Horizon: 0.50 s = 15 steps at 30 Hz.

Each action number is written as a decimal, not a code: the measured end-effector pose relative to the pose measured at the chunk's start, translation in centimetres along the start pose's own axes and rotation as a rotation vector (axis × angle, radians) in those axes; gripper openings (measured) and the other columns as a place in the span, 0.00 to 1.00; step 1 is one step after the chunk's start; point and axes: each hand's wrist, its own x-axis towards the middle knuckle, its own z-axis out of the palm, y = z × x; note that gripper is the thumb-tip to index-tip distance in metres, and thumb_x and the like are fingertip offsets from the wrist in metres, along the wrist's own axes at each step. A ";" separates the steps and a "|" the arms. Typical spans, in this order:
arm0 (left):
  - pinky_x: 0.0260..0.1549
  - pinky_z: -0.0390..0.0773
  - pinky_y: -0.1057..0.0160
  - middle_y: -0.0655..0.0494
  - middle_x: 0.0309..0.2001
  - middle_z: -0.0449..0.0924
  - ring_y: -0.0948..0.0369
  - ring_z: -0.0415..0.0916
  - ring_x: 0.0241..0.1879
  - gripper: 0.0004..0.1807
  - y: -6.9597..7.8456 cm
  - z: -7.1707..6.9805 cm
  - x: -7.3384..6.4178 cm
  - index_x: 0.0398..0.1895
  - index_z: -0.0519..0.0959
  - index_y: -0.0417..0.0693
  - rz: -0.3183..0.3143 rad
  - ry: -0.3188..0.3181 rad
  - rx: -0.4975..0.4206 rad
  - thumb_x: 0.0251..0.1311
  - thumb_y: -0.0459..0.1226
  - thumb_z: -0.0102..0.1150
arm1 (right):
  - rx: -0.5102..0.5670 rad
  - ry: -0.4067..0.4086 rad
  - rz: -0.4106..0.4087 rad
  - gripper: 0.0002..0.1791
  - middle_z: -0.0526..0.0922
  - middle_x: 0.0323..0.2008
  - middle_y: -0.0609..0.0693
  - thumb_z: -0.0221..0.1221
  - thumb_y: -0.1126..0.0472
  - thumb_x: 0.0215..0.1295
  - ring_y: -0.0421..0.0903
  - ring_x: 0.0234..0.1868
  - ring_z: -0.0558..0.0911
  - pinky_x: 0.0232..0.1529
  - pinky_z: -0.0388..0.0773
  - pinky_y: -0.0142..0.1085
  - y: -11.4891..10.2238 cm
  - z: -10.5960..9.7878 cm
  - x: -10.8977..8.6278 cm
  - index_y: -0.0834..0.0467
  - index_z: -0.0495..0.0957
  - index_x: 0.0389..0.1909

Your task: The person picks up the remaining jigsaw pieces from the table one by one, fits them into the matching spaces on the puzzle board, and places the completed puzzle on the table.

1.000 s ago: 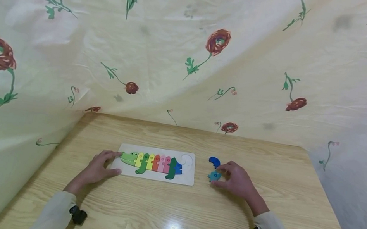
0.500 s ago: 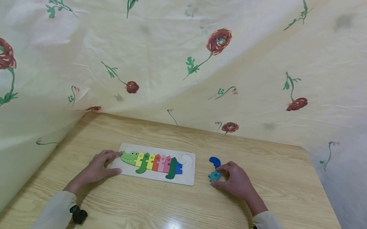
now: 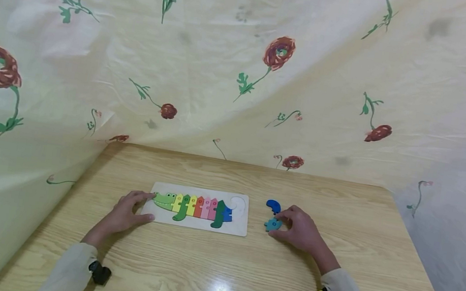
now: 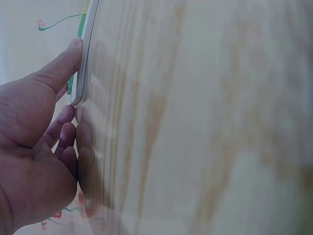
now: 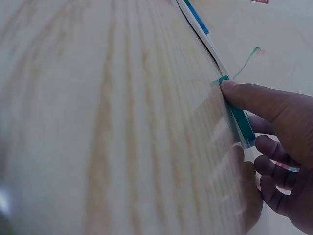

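Note:
In the head view, a white crocodile puzzle board (image 3: 195, 224) lies on the table with colored pieces set in it, from a green head to a blue segment. A pale curled tail outline shows at its right end. My left hand (image 3: 127, 211) rests on the board's left end, index finger near the snout and thumb over the near edge. Right of the board, my right hand (image 3: 299, 228) pinches a teal puzzle piece (image 3: 272, 224) by its edges between thumb and fingers. A curved dark blue piece (image 3: 273, 205) lies just beyond the teal one.
The wood-grain table (image 3: 189, 268) carries a bright light reflection near the front. A flowered cloth (image 3: 209, 62) hangs behind the table and along both sides. Both wrists wear small black cameras.
Both hands stay almost where they were, the right still at the teal piece. The board and pieces keep their places.

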 end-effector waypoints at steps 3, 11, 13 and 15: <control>0.65 0.55 0.28 0.36 0.73 0.61 0.36 0.55 0.69 0.38 0.0 0.0 0.0 0.74 0.70 0.51 0.004 -0.001 0.000 0.61 0.48 0.72 | 0.000 -0.003 0.002 0.23 0.76 0.36 0.46 0.77 0.48 0.53 0.43 0.34 0.72 0.33 0.72 0.34 0.0 0.0 0.0 0.57 0.88 0.45; 0.64 0.55 0.28 0.36 0.72 0.61 0.36 0.55 0.69 0.38 0.0 -0.1 -0.1 0.74 0.70 0.51 0.007 -0.003 -0.001 0.61 0.48 0.72 | 0.001 -0.015 -0.001 0.22 0.76 0.36 0.45 0.77 0.48 0.54 0.42 0.34 0.71 0.33 0.72 0.34 0.3 -0.1 0.1 0.56 0.87 0.45; 0.65 0.55 0.28 0.37 0.72 0.61 0.36 0.54 0.69 0.38 0.0 0.0 -0.1 0.74 0.70 0.51 0.004 -0.003 -0.003 0.61 0.48 0.72 | 0.003 -0.011 -0.006 0.22 0.76 0.36 0.45 0.77 0.48 0.54 0.42 0.34 0.71 0.33 0.72 0.33 0.4 -0.1 0.1 0.56 0.87 0.45; 0.65 0.56 0.28 0.37 0.72 0.61 0.36 0.54 0.69 0.38 -0.1 0.0 0.0 0.74 0.70 0.52 0.002 -0.003 -0.004 0.61 0.48 0.72 | 0.010 -0.008 -0.014 0.22 0.77 0.36 0.45 0.77 0.48 0.54 0.42 0.34 0.71 0.33 0.72 0.33 0.5 -0.1 0.0 0.56 0.88 0.45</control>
